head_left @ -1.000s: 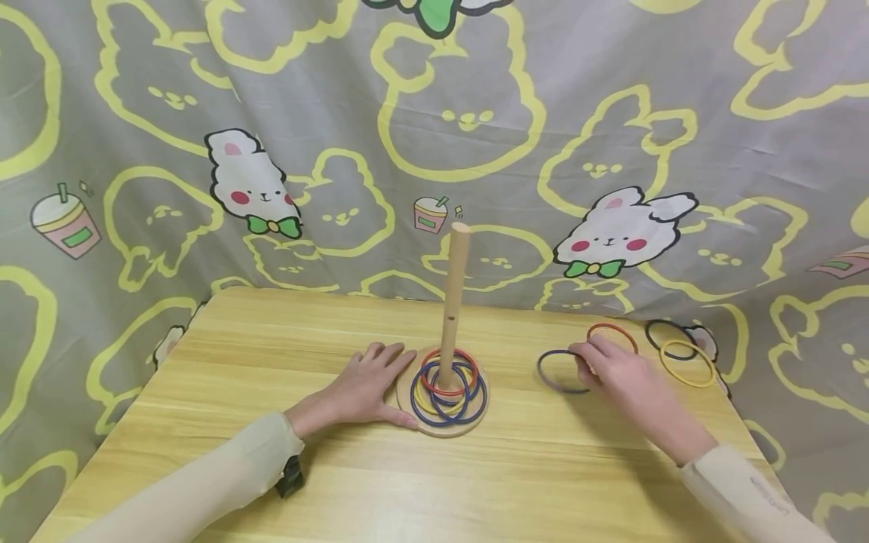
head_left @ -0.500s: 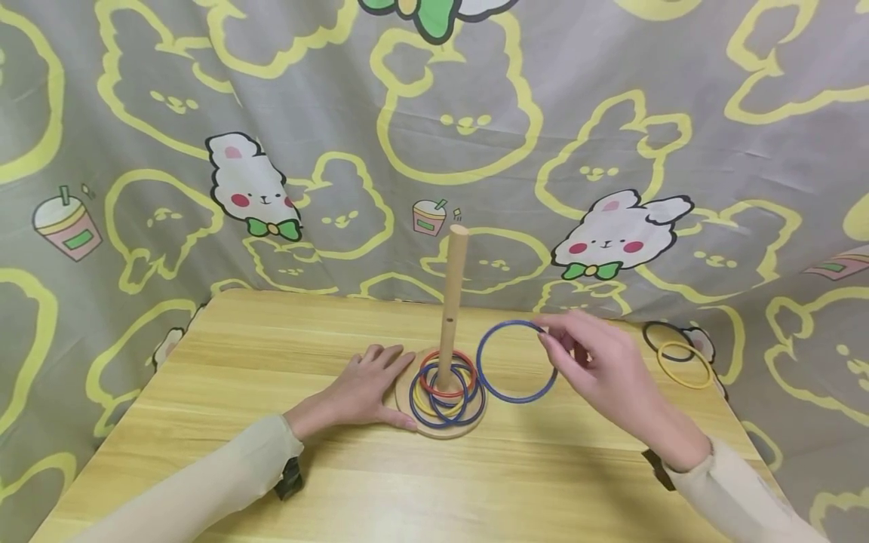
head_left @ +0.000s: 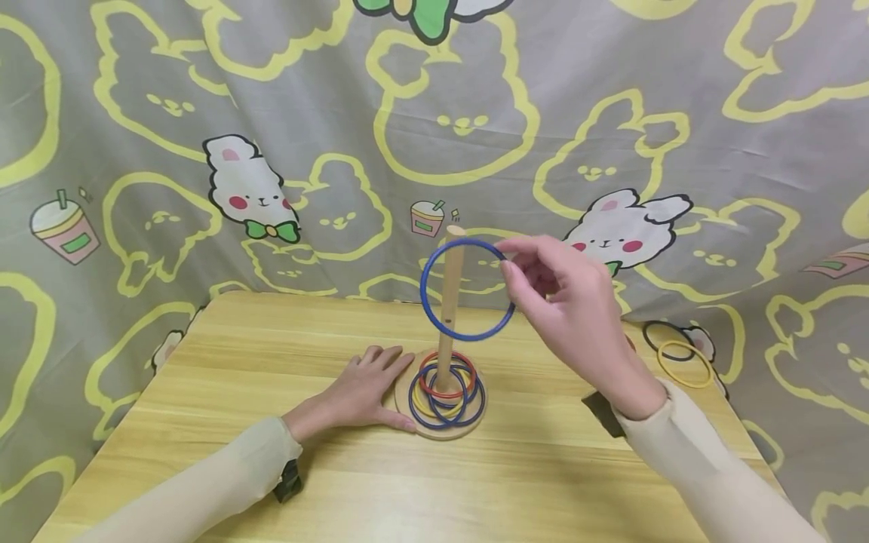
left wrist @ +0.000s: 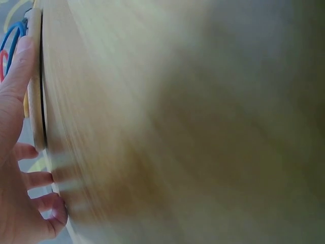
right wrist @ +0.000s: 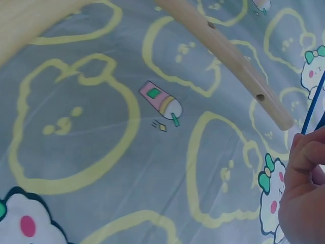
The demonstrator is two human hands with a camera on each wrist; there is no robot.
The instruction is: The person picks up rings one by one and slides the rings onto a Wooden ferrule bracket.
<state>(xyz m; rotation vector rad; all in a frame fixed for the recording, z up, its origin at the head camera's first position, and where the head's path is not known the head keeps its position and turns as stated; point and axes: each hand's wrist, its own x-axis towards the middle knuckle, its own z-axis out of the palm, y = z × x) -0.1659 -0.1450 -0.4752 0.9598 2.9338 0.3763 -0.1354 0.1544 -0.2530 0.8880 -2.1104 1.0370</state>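
A wooden peg (head_left: 451, 302) stands upright on a round wooden base (head_left: 404, 391) with several red, blue and yellow rings (head_left: 448, 388) stacked round its foot. My right hand (head_left: 553, 290) pinches a blue ring (head_left: 467, 289) by its right edge and holds it upright in front of the peg's upper half. In the right wrist view the peg (right wrist: 228, 53) runs diagonally, with the blue ring (right wrist: 312, 104) and my fingers (right wrist: 304, 152) at the right edge. My left hand (head_left: 366, 385) lies flat on the table, fingers against the base's left rim (left wrist: 35, 91).
The wooden table (head_left: 271, 362) has its far and side edges against a grey cartoon-print cloth (head_left: 204, 113). A yellow ring (head_left: 684, 363) and a black ring (head_left: 661, 332) lie at the table's far right corner.
My right hand has picked the blue ring off the table at the right, carried it left and lifted it up to the peg's top. The left hand has stayed put.
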